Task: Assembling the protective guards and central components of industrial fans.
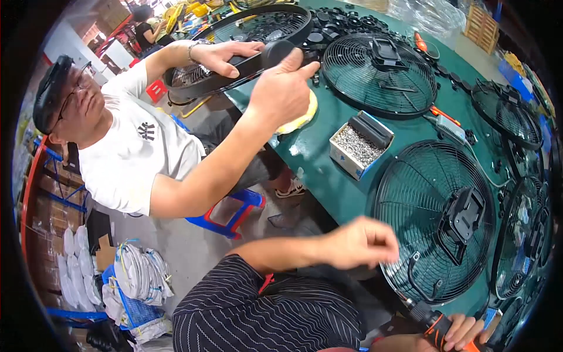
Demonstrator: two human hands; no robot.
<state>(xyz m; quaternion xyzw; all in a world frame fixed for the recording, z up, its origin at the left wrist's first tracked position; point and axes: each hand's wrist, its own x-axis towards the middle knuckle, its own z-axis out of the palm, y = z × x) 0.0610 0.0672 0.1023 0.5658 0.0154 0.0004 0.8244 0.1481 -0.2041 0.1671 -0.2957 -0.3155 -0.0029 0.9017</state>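
My left hand (366,242) hovers at the near left rim of a black fan (419,193) with a wire grille. Its fingers are curled together, slightly blurred; anything between them is hidden. At the lower right, my right hand (463,331) grips an orange and black power screwdriver (427,314). The tool's tip points at the fan's near edge, close to a curved black handle (413,278) on the grille. A black bracket (463,217) sits at the grille's middle. Beyond the fan stands a box of small metal screws (355,146) with a black block (372,130) on top.
Across the green table (316,170), a co-worker in a white shirt (138,138) holds another fan (234,53) upright on its edge. More fans (381,73) lie at the back and right. Black parts (346,23) are heaped behind. A blue and red stool (231,211) stands left.
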